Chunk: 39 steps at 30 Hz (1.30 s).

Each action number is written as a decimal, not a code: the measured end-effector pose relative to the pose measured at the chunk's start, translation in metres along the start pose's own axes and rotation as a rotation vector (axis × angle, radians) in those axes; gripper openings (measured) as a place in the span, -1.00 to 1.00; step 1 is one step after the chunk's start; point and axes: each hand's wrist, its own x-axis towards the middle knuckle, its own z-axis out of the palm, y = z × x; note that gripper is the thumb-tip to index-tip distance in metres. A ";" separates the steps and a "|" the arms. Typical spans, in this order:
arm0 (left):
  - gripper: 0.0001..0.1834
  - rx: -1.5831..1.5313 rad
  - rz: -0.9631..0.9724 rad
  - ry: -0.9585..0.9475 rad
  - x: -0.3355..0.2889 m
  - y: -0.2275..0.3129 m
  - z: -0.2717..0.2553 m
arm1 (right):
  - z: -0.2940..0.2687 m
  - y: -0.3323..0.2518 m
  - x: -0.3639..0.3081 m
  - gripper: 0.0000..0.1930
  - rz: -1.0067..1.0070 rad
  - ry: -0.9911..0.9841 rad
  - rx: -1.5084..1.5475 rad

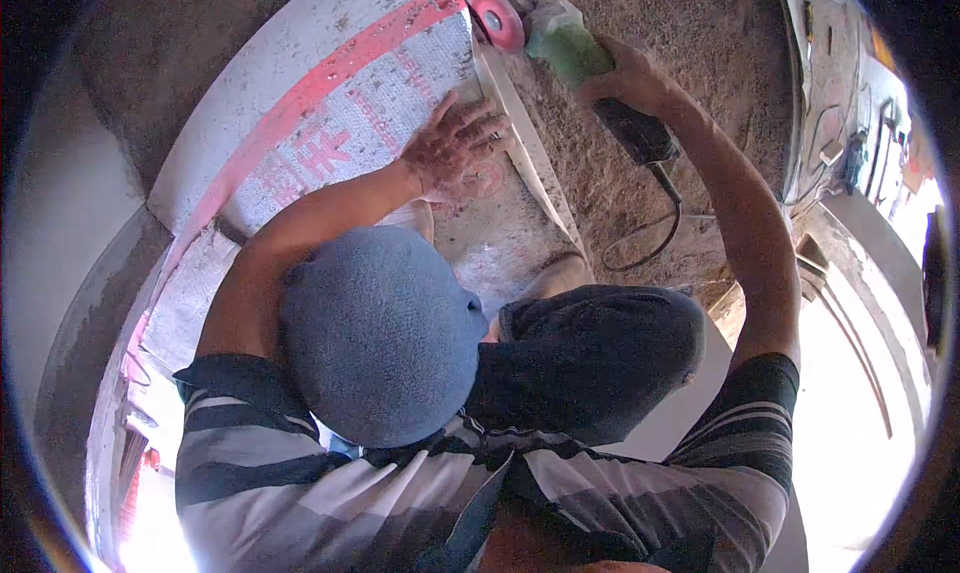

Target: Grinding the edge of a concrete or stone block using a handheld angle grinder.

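My right hand (pixel 637 78) is wrapped round the body of an angle grinder (pixel 572 51) with a green and black casing. Its round pink disc (pixel 496 21) sits at the far end of a pale, thin-edged slab (pixel 530 168); whether the disc touches the edge cannot be made out. A black cord (pixel 672 198) runs from the grinder's rear and loops on the ground. With fingers spread, my left hand (pixel 460 148) rests near the slab's edge, over a dusty white woven sack (pixel 350 98) with a red stripe and red print.
Rough brown ground (pixel 720 33) lies to the right of the slab. Rounded blue-grey cloth (pixel 380 333) and my dark-trousered leg (pixel 600 353) are close below my hands. Cables and tools (pixel 850 158) lie at the far right. A pale wall (pixel 65 173) stands at the left.
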 end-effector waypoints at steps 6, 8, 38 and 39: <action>-0.15 -0.043 -0.017 0.051 0.001 -0.002 0.006 | -0.003 -0.009 0.006 -0.26 -0.101 0.018 -0.109; -0.14 -0.022 -0.006 0.090 0.000 -0.003 0.006 | -0.002 -0.009 0.008 -0.25 -0.082 0.011 -0.063; -0.14 -0.117 -0.027 0.067 -0.001 -0.001 -0.001 | -0.012 -0.008 0.046 -0.22 -0.095 -0.066 -0.068; -0.11 -0.144 -0.032 0.043 -0.001 -0.001 -0.001 | -0.013 -0.008 0.046 -0.24 -0.135 -0.088 0.002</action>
